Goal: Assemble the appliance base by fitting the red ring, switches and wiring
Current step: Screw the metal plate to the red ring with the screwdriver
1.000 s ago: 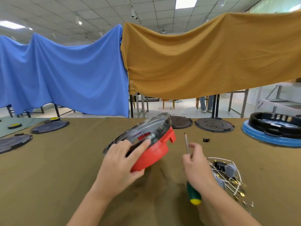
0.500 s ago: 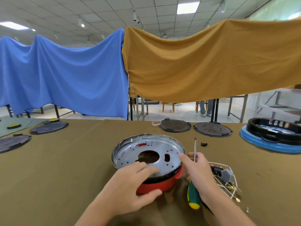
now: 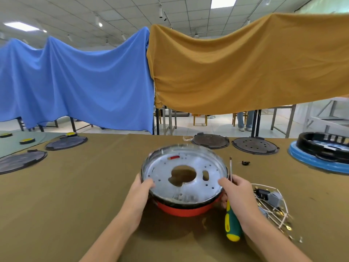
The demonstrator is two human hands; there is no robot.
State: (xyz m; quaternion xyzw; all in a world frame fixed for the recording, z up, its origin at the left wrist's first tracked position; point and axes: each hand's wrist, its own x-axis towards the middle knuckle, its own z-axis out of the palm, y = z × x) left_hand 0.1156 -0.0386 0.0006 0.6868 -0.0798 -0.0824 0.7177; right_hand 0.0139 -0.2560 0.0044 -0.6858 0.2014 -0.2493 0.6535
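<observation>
A blue cloth [image 3: 75, 80] and an ochre cloth [image 3: 245, 67] hang side by side across the room behind the tabletop [image 3: 75, 195], which is covered in olive-brown fabric. Above them runs a white tiled ceiling [image 3: 132, 8] with lit panel lights [image 3: 223, 1] and small spot lamps. Below the cloths' hems a pale tiled floor [image 3: 188, 127] shows, with metal table legs [image 3: 283, 120], a wooden stool [image 3: 200, 119] and a standing person's legs [image 3: 244, 121]. At far right stands a grey metal frame [image 3: 324, 114]. To the far left lies a grey-green mat [image 3: 22, 146].
</observation>
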